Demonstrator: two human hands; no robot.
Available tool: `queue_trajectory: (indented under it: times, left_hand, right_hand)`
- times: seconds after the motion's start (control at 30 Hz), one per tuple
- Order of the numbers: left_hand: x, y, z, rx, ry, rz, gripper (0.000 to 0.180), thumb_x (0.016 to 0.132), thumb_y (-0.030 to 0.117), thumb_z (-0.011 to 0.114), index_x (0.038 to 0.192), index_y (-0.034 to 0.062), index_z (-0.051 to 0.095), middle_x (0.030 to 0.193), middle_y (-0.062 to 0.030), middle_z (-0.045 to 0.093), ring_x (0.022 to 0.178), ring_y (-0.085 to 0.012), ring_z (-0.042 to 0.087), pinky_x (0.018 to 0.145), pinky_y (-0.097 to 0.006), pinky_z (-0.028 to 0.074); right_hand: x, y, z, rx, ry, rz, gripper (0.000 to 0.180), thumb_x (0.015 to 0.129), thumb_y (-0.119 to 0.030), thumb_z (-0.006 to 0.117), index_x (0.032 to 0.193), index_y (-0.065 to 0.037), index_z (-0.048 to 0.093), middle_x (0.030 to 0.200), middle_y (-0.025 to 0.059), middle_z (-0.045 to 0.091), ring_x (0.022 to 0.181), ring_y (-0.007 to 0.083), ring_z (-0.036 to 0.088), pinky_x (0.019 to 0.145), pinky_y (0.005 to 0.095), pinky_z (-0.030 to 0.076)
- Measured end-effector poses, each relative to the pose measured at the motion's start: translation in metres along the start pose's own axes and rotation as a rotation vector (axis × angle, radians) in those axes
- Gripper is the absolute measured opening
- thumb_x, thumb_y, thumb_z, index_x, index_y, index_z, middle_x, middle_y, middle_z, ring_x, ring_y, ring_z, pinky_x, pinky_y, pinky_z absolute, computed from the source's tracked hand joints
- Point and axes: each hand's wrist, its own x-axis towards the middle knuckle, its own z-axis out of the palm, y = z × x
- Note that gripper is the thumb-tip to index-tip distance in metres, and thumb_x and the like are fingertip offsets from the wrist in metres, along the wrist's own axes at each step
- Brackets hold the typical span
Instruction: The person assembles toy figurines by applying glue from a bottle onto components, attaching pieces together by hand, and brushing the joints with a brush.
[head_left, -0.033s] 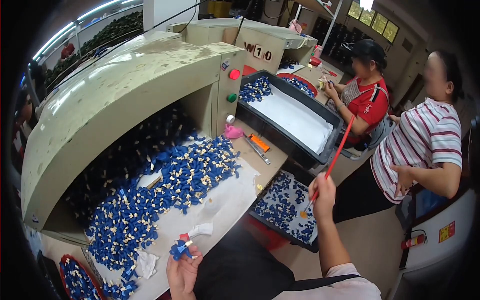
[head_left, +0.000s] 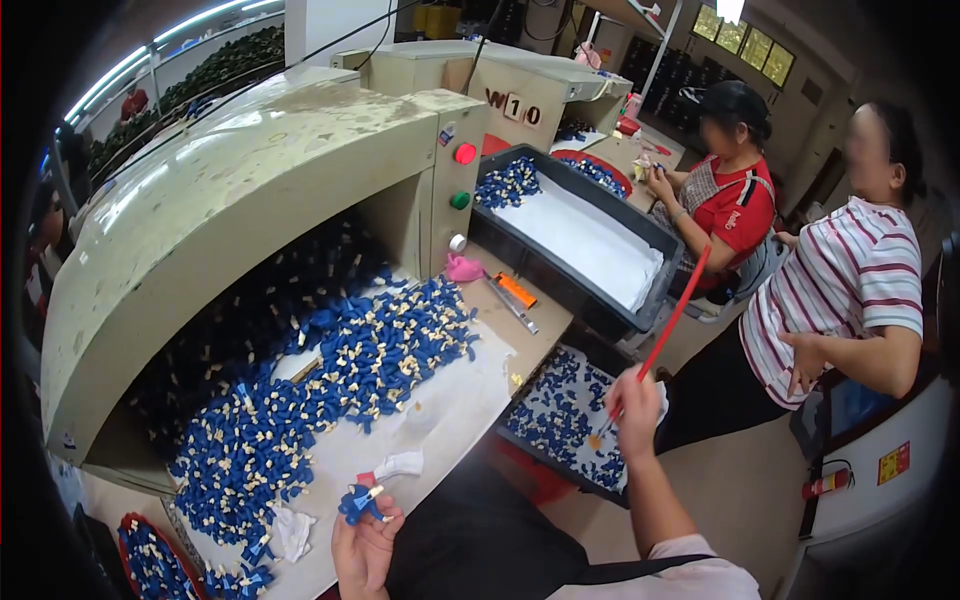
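Between the fingertips of my left hand (head_left: pixel 368 545) is a small blue figure piece (head_left: pixel 358 503) with cream parts. A red and white piece (head_left: pixel 398 465) lies just behind it on the white sheet. My right hand (head_left: pixel 637 420) is closed round a long, thin brush with a red handle (head_left: pixel 676 312). Its yellowish tip (head_left: pixel 595 441) points down over a lower dark tray (head_left: pixel 512 432), where many small blue pieces lie on white lining. A big heap of blue and cream pieces (head_left: pixel 350 365) spreads from under the hooded booth (head_left: pixel 250 190).
Another dark tray (head_left: pixel 665 262) holds blue pieces at its far end. An orange cutter (head_left: pixel 517 290) and a pink object (head_left: pixel 463 267) lie beside the booth. A red basket (head_left: pixel 190 570) stands near left. One person (head_left: pixel 740 215) sits working; another (head_left: pixel 840 290) stands at right.
My right hand and the brush have shifted slightly left and down, the brush tip now farther left over the lower tray. My left hand keeps the blue piece in nearly the same place.
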Motion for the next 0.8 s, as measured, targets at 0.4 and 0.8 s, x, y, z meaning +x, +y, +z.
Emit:
queue_trajectory:
  times: [0.4,0.8]
  left_hand:
    - [0.011,0.011,-0.009,-0.127,-0.215,-0.125,0.049,0.080,0.015,0.051,0.122,-0.0011,0.031,0.117,-0.0154,0.043,0.104,-0.0294,0.044,0.093,-0.040,0.034]
    - [0.011,0.018,-0.021,-0.068,-0.182,-0.104,0.056,0.079,0.020,0.053,0.125,-0.0009,0.027,0.125,-0.0210,0.034,0.112,-0.0325,0.037,0.094,-0.040,0.033]
  right_hand:
    - [-0.023,-0.010,0.009,0.123,0.051,0.092,0.017,0.085,-0.006,0.034,0.068,-0.005,0.037,0.054,0.0048,0.046,0.043,0.0084,0.036,0.042,0.0201,0.030]
    - [-0.054,-0.014,0.033,-0.284,-0.357,-0.288,0.011,0.080,-0.007,0.049,0.075,0.002,0.047,0.060,0.0131,0.047,0.050,0.0159,0.049,0.047,0.0283,0.038]
